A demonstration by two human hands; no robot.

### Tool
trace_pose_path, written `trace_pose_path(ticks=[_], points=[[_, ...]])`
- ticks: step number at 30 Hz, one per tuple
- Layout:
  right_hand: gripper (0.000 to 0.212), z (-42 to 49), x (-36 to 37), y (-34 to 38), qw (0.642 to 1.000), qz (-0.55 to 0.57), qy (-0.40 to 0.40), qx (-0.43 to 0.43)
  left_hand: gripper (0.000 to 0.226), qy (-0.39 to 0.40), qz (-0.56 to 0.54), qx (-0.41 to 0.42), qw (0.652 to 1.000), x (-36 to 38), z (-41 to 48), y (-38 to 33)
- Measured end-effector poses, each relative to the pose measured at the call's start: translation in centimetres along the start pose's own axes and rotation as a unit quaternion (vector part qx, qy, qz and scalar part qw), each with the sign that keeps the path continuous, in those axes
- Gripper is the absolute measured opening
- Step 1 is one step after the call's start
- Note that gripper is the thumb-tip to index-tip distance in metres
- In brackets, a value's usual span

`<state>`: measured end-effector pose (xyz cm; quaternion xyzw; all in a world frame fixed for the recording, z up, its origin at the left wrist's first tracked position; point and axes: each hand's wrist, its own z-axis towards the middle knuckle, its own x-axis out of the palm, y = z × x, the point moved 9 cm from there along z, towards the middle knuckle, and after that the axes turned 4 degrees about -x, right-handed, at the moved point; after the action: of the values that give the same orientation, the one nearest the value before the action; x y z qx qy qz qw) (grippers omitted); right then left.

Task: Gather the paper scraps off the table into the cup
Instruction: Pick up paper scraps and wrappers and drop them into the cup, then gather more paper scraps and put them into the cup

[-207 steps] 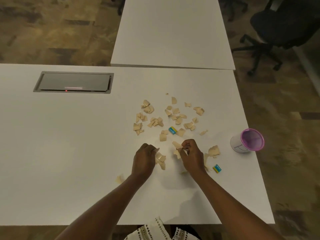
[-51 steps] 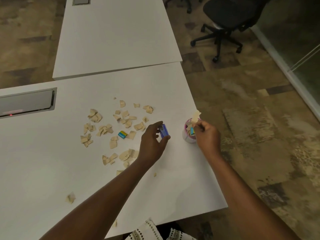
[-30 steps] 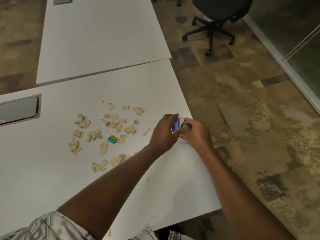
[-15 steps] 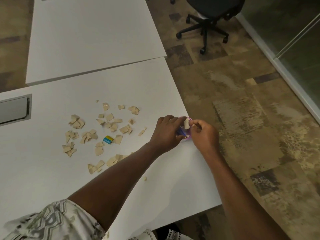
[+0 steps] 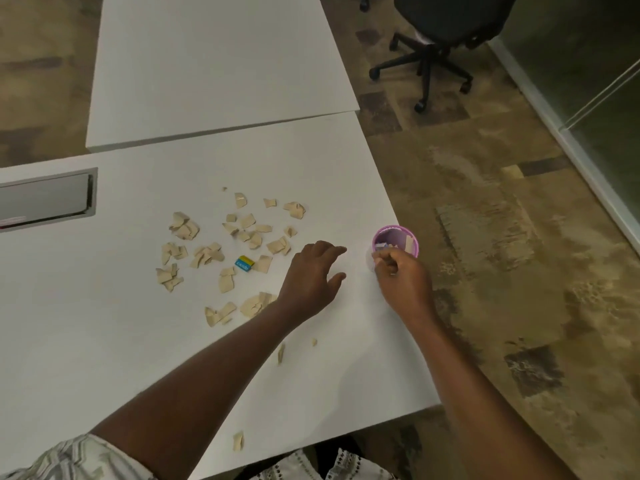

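A pink-rimmed cup point(image 5: 396, 240) stands near the right edge of the white table point(image 5: 138, 341), with tan and blue scraps inside it. My right hand point(image 5: 401, 280) rests against the cup's near side, fingers curled; whether it grips the cup is unclear. My left hand point(image 5: 313, 275) hovers open just left of the cup, holding nothing. Several tan paper scraps point(image 5: 227, 249) lie scattered left of my left hand, with a blue and yellow scrap point(image 5: 244, 263) among them. Stray scraps lie near my forearm point(image 5: 280, 351) and at the front edge point(image 5: 238, 441).
A grey cable hatch point(image 5: 45, 199) is set into the table at far left. A second white table point(image 5: 214, 64) abuts the far side. A black office chair point(image 5: 440, 32) stands on the carpet at the back right. The table's right edge runs just past the cup.
Both hands carried scraps from the pile to the cup and dropped them in. My left hand has since let go of the blue scrap and drawn back leftward, open.
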<state>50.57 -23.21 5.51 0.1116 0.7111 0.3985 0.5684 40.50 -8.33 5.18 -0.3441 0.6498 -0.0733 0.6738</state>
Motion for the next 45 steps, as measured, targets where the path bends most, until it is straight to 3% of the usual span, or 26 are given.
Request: trace_pose_path(ticks=[9, 15, 22, 28, 35, 38, 41, 45], points=[[0.018, -7.0, 9.9, 2.4, 0.987, -0.018, 0.162, -0.015, 0.038, -0.003, 0.002, -0.078, 0.997, -2.2, -11.2, 10.7], [0.021, -11.9, 14.0, 3.1, 0.977, -0.038, 0.208, -0.011, 0.066, 0.034, 0.076, -0.048, 0.995, -0.2, -20.1, 15.8], [0.038, -15.0, 15.5, 3.1, 0.978, -0.102, 0.178, 0.029, 0.108, 0.118, 0.129, 0.02, 0.984, 5.5, -27.9, 17.9], [0.042, -15.8, 16.7, 3.5, 0.978, -0.125, 0.161, 0.038, 0.094, 0.107, 0.143, -0.004, 0.984, 6.6, -28.1, 19.1], [0.038, -14.9, 20.4, 7.1, 0.979, -0.057, 0.195, -0.011, 0.079, 0.042, 0.154, -0.129, 0.979, 3.3, -23.1, 22.2], [0.038, -13.2, 20.4, 9.3, 0.984, -0.051, 0.158, -0.06, 0.078, 0.009, 0.163, -0.177, 0.971, 1.3, -22.0, 23.3], [0.056, -11.4, 20.1, 10.0, 0.981, -0.1, 0.126, -0.105, 0.081, -0.033, 0.135, -0.263, 0.955, -0.3, -23.6, 24.6], [0.092, -11.0, 22.9, 8.8, 0.959, -0.146, 0.232, -0.078, 0.089, -0.035, 0.054, -0.419, 0.906, 0.8, -28.3, 25.9]])
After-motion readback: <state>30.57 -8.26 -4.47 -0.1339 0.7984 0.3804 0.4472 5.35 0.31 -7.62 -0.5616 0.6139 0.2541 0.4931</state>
